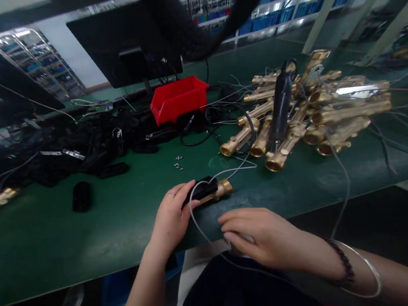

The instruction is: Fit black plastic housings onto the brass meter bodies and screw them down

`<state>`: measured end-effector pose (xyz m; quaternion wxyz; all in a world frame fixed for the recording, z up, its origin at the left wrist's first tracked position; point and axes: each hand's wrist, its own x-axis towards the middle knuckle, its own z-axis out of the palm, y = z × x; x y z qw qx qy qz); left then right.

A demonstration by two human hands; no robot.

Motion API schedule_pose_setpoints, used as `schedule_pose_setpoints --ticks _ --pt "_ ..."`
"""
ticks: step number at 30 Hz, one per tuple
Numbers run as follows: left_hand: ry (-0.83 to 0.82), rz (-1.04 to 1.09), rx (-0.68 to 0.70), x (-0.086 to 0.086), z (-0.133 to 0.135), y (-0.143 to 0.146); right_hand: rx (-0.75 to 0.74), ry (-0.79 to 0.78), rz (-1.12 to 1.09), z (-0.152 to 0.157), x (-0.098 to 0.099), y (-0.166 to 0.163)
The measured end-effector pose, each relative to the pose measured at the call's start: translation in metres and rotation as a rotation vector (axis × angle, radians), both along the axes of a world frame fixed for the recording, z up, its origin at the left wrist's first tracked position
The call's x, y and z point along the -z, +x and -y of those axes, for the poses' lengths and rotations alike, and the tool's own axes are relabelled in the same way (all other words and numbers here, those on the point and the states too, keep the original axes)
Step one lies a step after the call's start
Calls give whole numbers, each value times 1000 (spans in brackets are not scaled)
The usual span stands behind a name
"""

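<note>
My left hand [173, 217] is wrapped round a brass valve-like body [224, 187] with a black plastic cover [204, 188] on top, resting at the table's front edge. A thin grey wire [193, 214] loops over the cover and hangs down towards my lap. To the right of the brass body and nearer me, my right hand [263, 235] hovers at the table edge. Its fingers are loosely bent and a little apart, and I see nothing held in it. Beyond the cover, several tiny screws [178, 163] lie scattered on the green table [133, 242].
Brass bodies [349, 113] with wires are heaped at the right, and a black electric screwdriver [281, 105] stands over them. Behind are a red bin [182, 98] and a monitor [118, 44]. Black plastic parts [90, 143] pile up at the left; one black piece [81, 196] lies apart.
</note>
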<state>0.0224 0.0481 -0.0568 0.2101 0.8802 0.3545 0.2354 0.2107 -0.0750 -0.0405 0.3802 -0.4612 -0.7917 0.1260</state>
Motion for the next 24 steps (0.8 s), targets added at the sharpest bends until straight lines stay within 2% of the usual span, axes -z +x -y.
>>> schedule_pose_setpoints --ticks 3,4,5,9,13,17,19,24 --pt "-17 33 -23 0 7 0 320 40 44 -28 19 5" --pt "-25 46 -27 0 10 0 347 30 29 -37 21 9" --pt "-36 59 -25 0 13 0 304 -6 17 -45 21 13" --pt "-105 101 -43 -4 17 0 -51 -226 -43 -66 13 24" --pt "-150 152 -126 -5 15 1 -19 -366 -229 -78 16 25" --pt "-123 173 -188 -5 13 3 7 -635 -423 -87 23 25" --pt "-130 166 -218 -6 12 5 -14 -710 -544 -90 25 25" --pt "-139 122 -226 -10 11 8 -20 -573 -770 -89 23 24"
